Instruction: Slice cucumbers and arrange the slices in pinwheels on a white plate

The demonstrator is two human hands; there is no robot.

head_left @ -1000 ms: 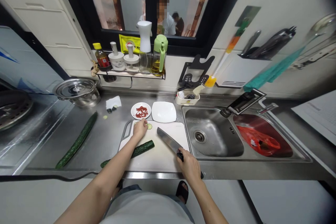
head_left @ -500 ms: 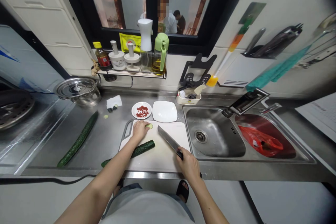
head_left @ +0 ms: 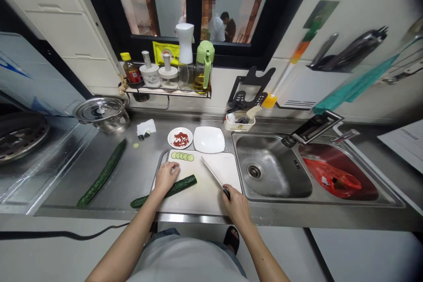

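My right hand (head_left: pixel 236 202) grips the black handle of a kitchen knife (head_left: pixel 213 172), its blade angled up and left over the white cutting board (head_left: pixel 205 202). My left hand (head_left: pixel 167 177) is above the left part of the board, its fingers loosely bent, thumb and forefinger apart with nothing visible between them. Just below it lies a cut cucumber (head_left: pixel 181 185), partly hidden by my left wrist, its cut end pointing right. Several cucumber slices (head_left: pixel 182 156) lie overlapped in a row along the board's far edge.
Beyond the board stand a small plate (head_left: pixel 171 143) of red bits and a square white plate (head_left: pixel 209 140). A whole cucumber (head_left: pixel 102 174) lies on the counter at left, near a lidded pot (head_left: pixel 105 116). The sink (head_left: pixel 274 172) adjoins the board's right side.
My left hand has drawn back from the slices toward me and left, uncovering the whole row. The knife stays in my right hand, its blade turned more edge-on. The cucumber has hardly moved.
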